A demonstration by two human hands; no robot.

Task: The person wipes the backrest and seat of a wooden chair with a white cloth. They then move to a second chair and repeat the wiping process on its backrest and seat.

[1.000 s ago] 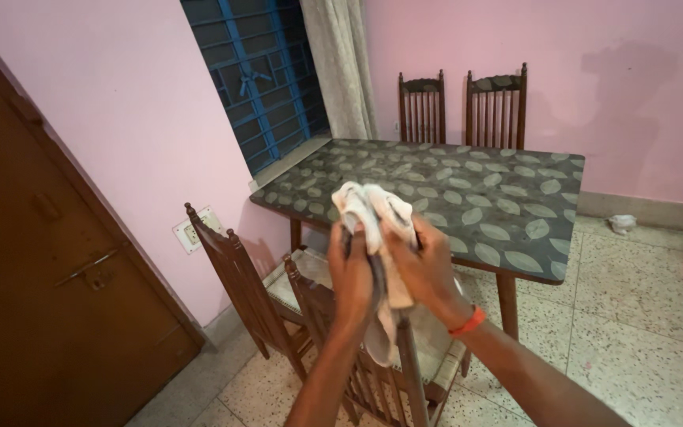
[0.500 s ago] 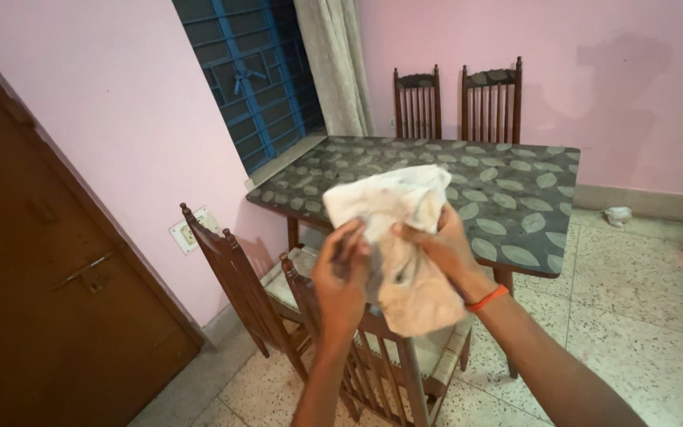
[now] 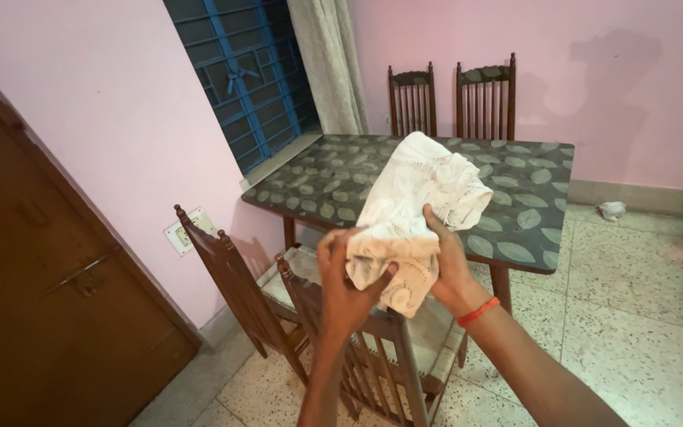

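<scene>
At nine o'clock in the view stands a dark brown wooden door (image 3: 49, 316) with a metal latch, set in a pink wall that carries a white socket plate (image 3: 186, 232). A blue-barred window (image 3: 239, 71) with a pale curtain (image 3: 327, 63) sits near eleven o'clock. Below it, two brown slat-backed wooden chairs (image 3: 235, 289) are pushed in at the near end of the surface (image 3: 333, 174), a dark rectangular top printed with grey leaves.

At the centre, the left hand (image 3: 345, 289) has its grip closed on the lower bunch of a cream-white lacy cloth (image 3: 416, 205), thumb pressed across the folds. The cloth is in the air above the near chair back, not touching the surface, its upper part billowing toward twelve o'clock. The right hand (image 3: 448, 273), with an orange band at the wrist, closes its grip on the same bunch from the three o'clock side, fingers tucked behind the fabric.

The cloth looks light, soft and limp, so it should drape and sag wherever it is unsupported; the openwork trim may snag on the chair posts. A hem or corner seems the best place to take hold, since the bunched middle gives little control over the spread.

Two more wooden chairs (image 3: 448, 99) stand at the far edge, near one o'clock. A small white crumpled object (image 3: 613, 209) lies on the speckled terrazzo floor (image 3: 634, 316) at three o'clock.
</scene>
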